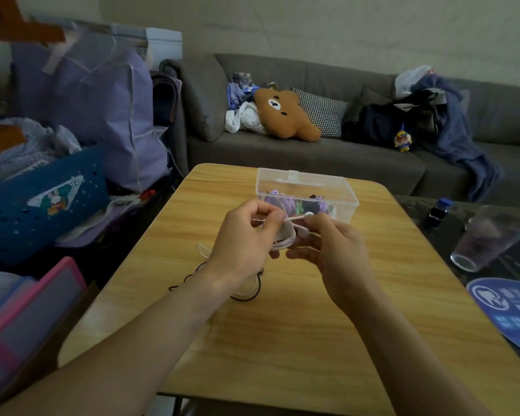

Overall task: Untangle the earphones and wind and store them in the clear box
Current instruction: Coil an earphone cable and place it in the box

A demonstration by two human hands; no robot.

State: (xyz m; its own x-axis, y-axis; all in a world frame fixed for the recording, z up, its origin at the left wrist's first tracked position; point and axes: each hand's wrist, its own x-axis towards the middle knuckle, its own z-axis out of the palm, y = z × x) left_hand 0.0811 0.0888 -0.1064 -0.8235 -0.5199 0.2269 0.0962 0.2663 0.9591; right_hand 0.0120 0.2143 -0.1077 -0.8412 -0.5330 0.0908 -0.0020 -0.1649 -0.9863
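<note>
Earphones (285, 237) between both hands

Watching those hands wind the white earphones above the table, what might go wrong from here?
The white earphones are pinched between the left hand and right hand; a slip might let the coil spring loose. A white strand trails down toward the black cable on the table, so it may snag there. The clear box already holds other earphones, so a loose coil may tangle with them.
</note>
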